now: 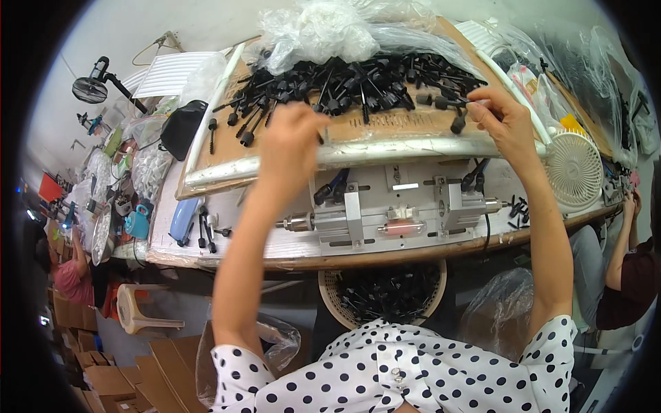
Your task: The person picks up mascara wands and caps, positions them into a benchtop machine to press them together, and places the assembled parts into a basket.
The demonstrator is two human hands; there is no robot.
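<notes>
Many black rods with knobbed ends [330,86] lie heaped on a cardboard-lined tray [200,155] with a white tubular rim. My right hand [508,124] is at the tray's right side, thumb and fingers pinched on a black knobbed rod [457,122] beside other loose ones. My left hand [292,138] is over the front left of the tray and smeared by motion; its fingers and anything in them cannot be made out. Below the tray, between my forearms, stands a metal fixture [352,213] with two facing clamp blocks and a pinkish clear cylinder [401,228] in the middle.
Clear plastic wrap [317,34] covers the heap's far side. A basket [330,303] of black rods stands below the table edge. A white fan [573,168] is at right. More rods [206,227] lie by a blue-white object [184,219]. Other people work at both sides.
</notes>
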